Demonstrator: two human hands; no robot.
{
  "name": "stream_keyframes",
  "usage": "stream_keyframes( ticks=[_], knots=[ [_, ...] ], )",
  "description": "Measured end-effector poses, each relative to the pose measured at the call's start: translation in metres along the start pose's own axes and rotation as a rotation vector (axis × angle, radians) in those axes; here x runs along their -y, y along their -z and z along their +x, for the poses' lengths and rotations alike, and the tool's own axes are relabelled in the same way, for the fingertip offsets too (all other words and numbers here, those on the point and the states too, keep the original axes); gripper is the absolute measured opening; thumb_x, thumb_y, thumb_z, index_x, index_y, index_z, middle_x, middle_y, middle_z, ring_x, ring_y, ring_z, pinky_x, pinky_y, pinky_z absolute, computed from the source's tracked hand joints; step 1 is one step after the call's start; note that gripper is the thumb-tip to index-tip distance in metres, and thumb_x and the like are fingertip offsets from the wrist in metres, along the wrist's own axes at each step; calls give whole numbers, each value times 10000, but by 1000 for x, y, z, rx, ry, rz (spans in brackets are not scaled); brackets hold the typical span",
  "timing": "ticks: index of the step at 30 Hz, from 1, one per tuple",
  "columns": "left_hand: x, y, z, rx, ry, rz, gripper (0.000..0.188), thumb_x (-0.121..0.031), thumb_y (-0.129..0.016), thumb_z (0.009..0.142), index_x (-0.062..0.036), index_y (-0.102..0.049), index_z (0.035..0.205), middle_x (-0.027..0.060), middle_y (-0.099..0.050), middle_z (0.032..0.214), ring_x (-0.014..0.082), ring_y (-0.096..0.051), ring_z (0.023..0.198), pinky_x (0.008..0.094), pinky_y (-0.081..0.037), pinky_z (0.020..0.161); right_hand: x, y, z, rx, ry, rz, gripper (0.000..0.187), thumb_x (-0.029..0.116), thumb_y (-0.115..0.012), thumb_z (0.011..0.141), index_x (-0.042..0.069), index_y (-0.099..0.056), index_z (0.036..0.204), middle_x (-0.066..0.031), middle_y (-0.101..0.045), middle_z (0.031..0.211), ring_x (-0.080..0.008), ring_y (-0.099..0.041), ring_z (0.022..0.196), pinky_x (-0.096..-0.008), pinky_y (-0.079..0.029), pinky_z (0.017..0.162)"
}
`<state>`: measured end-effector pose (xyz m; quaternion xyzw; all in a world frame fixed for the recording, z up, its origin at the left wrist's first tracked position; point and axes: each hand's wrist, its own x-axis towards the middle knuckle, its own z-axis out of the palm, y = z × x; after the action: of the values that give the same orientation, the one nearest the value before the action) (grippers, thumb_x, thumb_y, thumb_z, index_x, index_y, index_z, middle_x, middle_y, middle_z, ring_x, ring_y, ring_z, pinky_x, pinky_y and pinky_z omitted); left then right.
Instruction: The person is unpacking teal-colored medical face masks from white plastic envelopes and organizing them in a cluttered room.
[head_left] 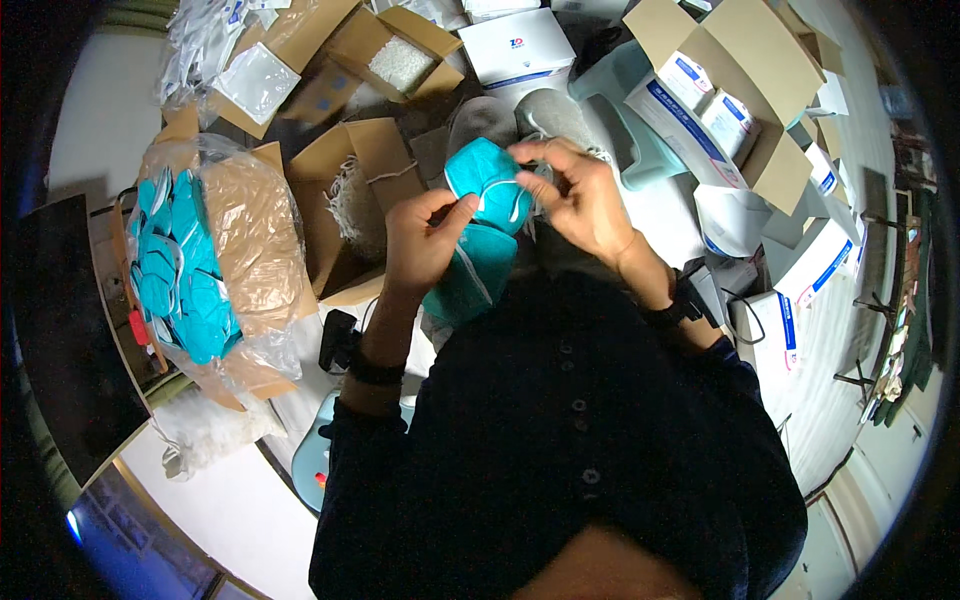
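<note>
Before my body I hold a teal cup-shaped face mask with a thin white strap across it. The thumb and bent fingers of my left hand pinch its lower left edge. My right hand is at its right edge, thumb and index finger closed about the rim and strap; the exact grip is partly hidden. Just below lies a second teal face mask with a white strip, on my lap. To the left, a plastic-lined carton holds a heap of teal face masks.
An open carton with bundled white cords stands left of my hands. Beyond it is a carton of small white pieces. A white box is ahead. At right stand a pale stool and a large carton with white-and-blue boxes.
</note>
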<state>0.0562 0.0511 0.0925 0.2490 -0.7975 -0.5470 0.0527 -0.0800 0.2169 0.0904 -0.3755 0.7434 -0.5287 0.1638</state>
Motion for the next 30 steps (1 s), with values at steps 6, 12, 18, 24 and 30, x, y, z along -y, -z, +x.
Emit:
stream_keyframes(
  ticks=[6,12,18,24,30],
  knots=[
    [-1,-13,-1,-5,-36,-78,167,-127,-679,866,15,-647,785,2,-544,586,48,-474,572,238,-373,514,-2,-17,-7,152,-9,206,191,43,-730,767,34,-634,931,-126,-630,850,-227,-609,714,-319,-476,638],
    [-26,-7,-24,-190,-196,32,150,-130,-663,872,2,-629,810,-2,-549,609,47,-475,570,240,-392,522,-56,-1,0,-220,-268,404,85,-31,-688,785,6,-611,778,-26,-603,708,-108,-534,674,-250,-427,616],
    [-17,12,-15,-191,-117,-83,113,-109,-588,928,-13,-633,890,-48,-557,713,29,-464,650,200,-378,591,-5,24,-5,56,-18,140,307,62,-729,791,81,-640,1084,-72,-606,965,-132,-550,703,-247,-430,612],
    [-18,-11,-9,-138,-87,-267,96,-87,-540,956,-15,-594,989,-51,-544,778,28,-445,671,199,-368,592,-11,-7,-16,122,320,55,244,107,-730,787,78,-623,1004,-81,-600,952,-237,-585,711,-344,-477,627],
    [-4,-21,-18,-55,-41,-278,187,-13,-637,869,2,-542,1030,56,-662,885,70,-597,753,237,-479,693,-15,-17,-29,189,274,-113,51,116,-616,872,82,-581,885,-80,-569,853,-274,-603,745,-360,-485,649]
  ],
)
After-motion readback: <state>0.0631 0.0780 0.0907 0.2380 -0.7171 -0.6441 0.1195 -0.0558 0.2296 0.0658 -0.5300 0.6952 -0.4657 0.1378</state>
